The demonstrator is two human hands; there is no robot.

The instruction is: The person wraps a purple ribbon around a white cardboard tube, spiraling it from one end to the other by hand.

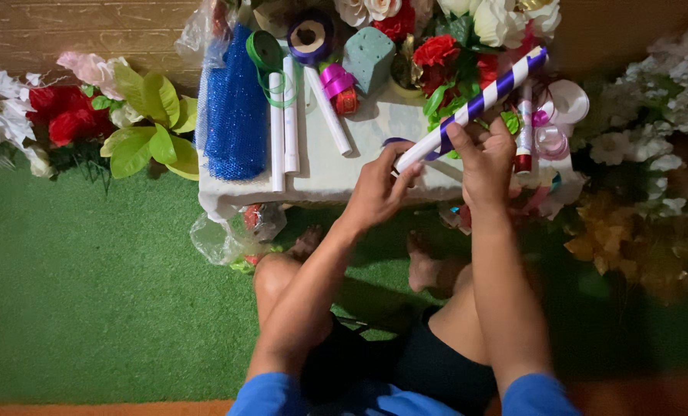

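Between both hands, purple-spiralled white tube (pixel 475 104)

This looks like a home craft corner for flower arranging, set on green artificial turf (pixel 90 308). A low white desk (pixel 321 181) carries ribbon spools (pixel 311 36), a floral foam block (pixel 369 58) and white tubes (pixel 284 115). Artificial flowers (pixel 74 115) crowd its left, right and far edges.

One head-worn camera looks steeply down, close over the low table (pixel 321 185).

Blue glitter mesh (pixel 237 108) at 10 o'clock on the table (pixel 336 176); white tubes (pixel 284 123) beside it; green foam block (pixel 368 58) at 12 o'clock.
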